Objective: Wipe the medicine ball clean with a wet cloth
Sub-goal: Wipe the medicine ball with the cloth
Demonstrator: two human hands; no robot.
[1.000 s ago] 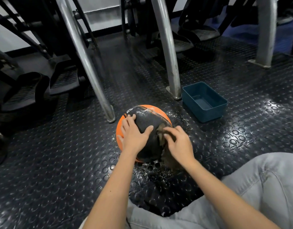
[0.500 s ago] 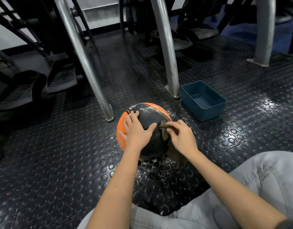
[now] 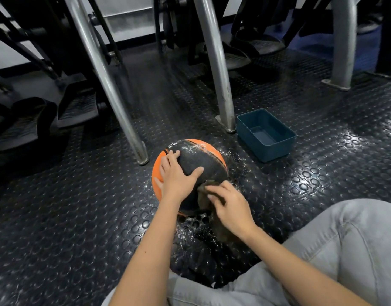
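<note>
The ball (image 3: pixel 203 160) sits on the floor (image 3: pixel 79 217) near the tub (image 3: pixel 266 134), on the tub's left and closer to the person. The left hand (image 3: pixel 177 177) lies spread flat on top, steadying it. The right hand (image 3: pixel 231 206), fingers bent, holds the cloth (image 3: pixel 204 196) against the near side. Wiping looks midway: pale streaks remain on the tub-facing top, and the underside seems untouched. Being round, the ball has no long axis; its black panel faces up, with the print away from the tub.
</note>
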